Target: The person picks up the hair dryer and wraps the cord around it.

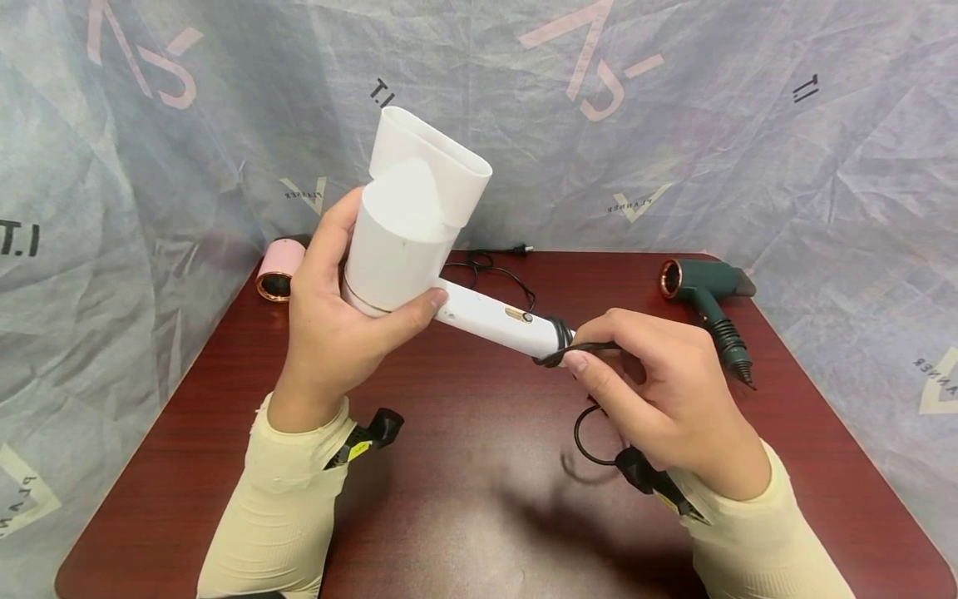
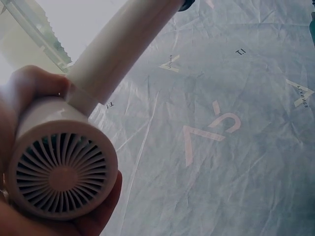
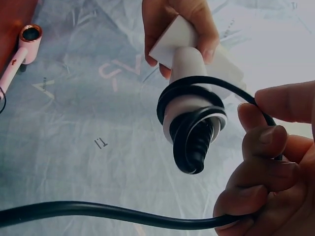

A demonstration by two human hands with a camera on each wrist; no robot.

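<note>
My left hand [image 1: 325, 312] grips the barrel of a white hair dryer [image 1: 400, 249], raised above the table with its flat nozzle [image 1: 434, 162] tilted up. In the left wrist view, the slatted rear grille [image 2: 62, 179] faces the camera. The handle [image 1: 494, 320] slants down to the right. Near its end, a black cord [image 3: 189, 91] is looped around the handle. Close by, my right hand [image 1: 666, 391] pinches the cord between thumb and forefinger. Its other fingers curl round the cord in the right wrist view, and a loose length [image 3: 98, 209] trails away from them.
A pink hair dryer [image 1: 280, 268] lies at the table's back left, its handle hidden behind my left hand. Toward the back right lies a dark green hair dryer [image 1: 707, 287], its cord coiled round the handle. A black cord with a plug [image 1: 521, 249] rests along the back edge.
</note>
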